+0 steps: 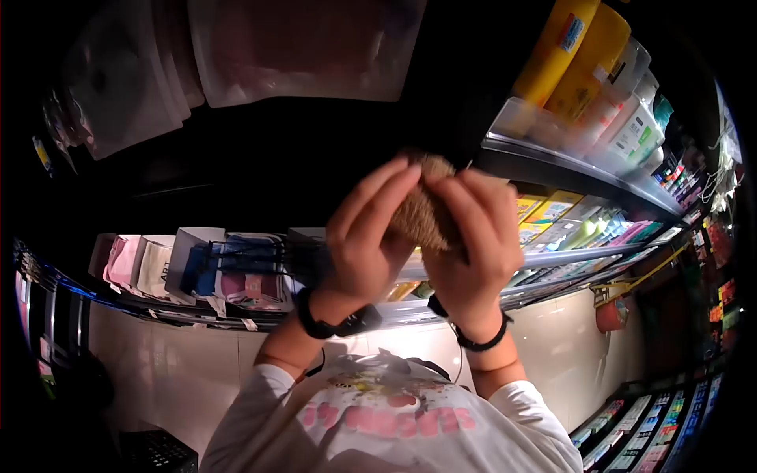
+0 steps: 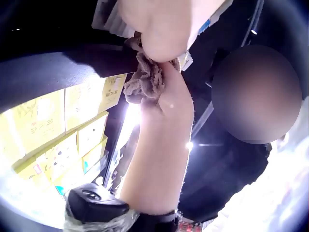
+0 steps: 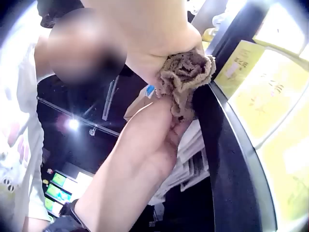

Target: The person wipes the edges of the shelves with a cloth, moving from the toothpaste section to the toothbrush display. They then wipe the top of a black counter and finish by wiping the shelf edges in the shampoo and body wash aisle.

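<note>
A brown, fuzzy cloth [image 1: 423, 219] is bunched up between my two hands in front of the dark shelf unit. My left hand [image 1: 369, 232] grips it from the left, fingers curled over its top. From the right, my right hand [image 1: 482, 229] holds it with bent fingers, the two hands close together. In the left wrist view the crumpled cloth [image 2: 145, 82] bulges out between the hands. The right wrist view shows its rolled, folded end [image 3: 186, 72] sticking out of the right fist.
Packaged textiles [image 1: 252, 272] line a low shelf at left. Yellow bottles [image 1: 556, 47] stand in a clear bin at upper right, above yellow boxes [image 1: 548, 209]. Large plastic-wrapped packs [image 1: 303, 55] hang overhead. Pale tiled floor [image 1: 165, 370] lies below, with a red bucket [image 1: 611, 315] at right.
</note>
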{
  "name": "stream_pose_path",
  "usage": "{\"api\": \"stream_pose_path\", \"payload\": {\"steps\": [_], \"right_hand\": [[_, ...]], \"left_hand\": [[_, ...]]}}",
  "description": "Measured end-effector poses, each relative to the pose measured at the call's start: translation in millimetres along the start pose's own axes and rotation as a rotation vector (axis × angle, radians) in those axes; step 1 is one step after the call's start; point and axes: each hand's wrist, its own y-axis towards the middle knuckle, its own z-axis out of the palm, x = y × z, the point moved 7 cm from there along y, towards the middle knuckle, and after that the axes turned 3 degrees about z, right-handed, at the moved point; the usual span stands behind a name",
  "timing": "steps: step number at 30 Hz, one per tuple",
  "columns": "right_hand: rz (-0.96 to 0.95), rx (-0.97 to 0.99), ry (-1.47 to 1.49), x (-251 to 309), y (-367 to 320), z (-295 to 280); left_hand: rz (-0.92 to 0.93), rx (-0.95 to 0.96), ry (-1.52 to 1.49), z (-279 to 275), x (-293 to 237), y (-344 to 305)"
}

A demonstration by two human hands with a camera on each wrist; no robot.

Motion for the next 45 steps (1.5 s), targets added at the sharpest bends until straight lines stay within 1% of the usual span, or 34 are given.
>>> {"api": "stream_pose_path", "payload": {"steps": [3, 5, 7, 9, 11, 12, 13, 15, 19, 23, 25, 27, 28, 30, 31, 33, 34, 35, 37, 39, 40, 41, 43, 45], "right_hand": [[-0.088, -0.133, -0.022, 1, 33, -10], [-0.084, -0.157, -0.026, 3, 44, -15], [-0.036, -0.137, -0.078, 3, 38, -13], [0.046, -0.068, -0.025, 0, 22, -7], [0.054, -0.010, -0.012, 0, 6, -3], [0.055, -0.031, -0.010, -2, 8, -4], [0.056, 0.000, 0.022, -3, 9, -3], [0.051, 0.048, 0.095, -4, 15, -7], [-0.030, -0.084, 0.027, -5, 36, -19], [-0.006, -0.121, -0.016, -7, 32, -16], [0.039, -0.105, 0.000, -9, 21, -14], [0.083, -0.067, 0.043, -10, 14, -12], [0.087, -0.078, 0.058, -12, 15, -14], [0.107, -0.039, 0.083, -12, 22, -15], [0.063, -0.078, 0.062, -11, 29, -17], [0.023, -0.161, 0.103, -9, 49, -24], [0.014, -0.191, 0.107, -9, 55, -25], [-0.033, -0.237, 0.097, -8, 58, -23], [0.045, -0.253, 0.119, -9, 54, -24], [0.138, -0.156, 0.117, -7, 44, -21], [0.124, -0.149, 0.140, -8, 37, -19], [0.155, -0.123, 0.137, -8, 32, -16], [0.195, -0.068, 0.222, -12, 25, -15], [0.204, -0.090, 0.288, -18, 27, -24]], "left_hand": [[0.138, -0.029, -0.040, -1, -4, 43], [0.168, -0.043, -0.045, 1, -5, 53], [0.158, -0.019, -0.013, 0, -7, 52], [0.056, 0.014, -0.014, 0, -5, 32], [0.013, 0.023, 0.018, 1, -3, 9], [0.011, 0.030, 0.034, 1, -3, 5], [0.004, 0.039, 0.051, 2, -5, 7], [0.054, 0.052, 0.077, 2, -11, 17], [0.227, 0.030, 0.128, 8, -24, 53], [0.246, 0.071, 0.243, 14, -29, 48], [0.220, 0.128, 0.272, 14, -29, 36], [0.235, 0.099, 0.294, 15, -28, 24], [0.235, 0.112, 0.291, 14, -28, 26], [0.265, 0.121, 0.286, 13, -28, 37], [0.287, 0.123, 0.267, 13, -29, 48], [0.389, 0.049, 0.309, 15, -36, 72], [0.435, 0.056, 0.306, 17, -36, 82], [0.481, 0.062, 0.302, 17, -38, 89], [0.518, 0.114, 0.335, 16, -46, 90], [0.491, 0.241, 0.450, 18, -48, 82], [0.462, 0.256, 0.451, 18, -47, 75], [0.462, 0.289, 0.453, 17, -45, 69], [0.436, 0.335, 0.430, 15, -42, 63], [0.364, 0.364, 0.384, 8, -42, 67]]}}
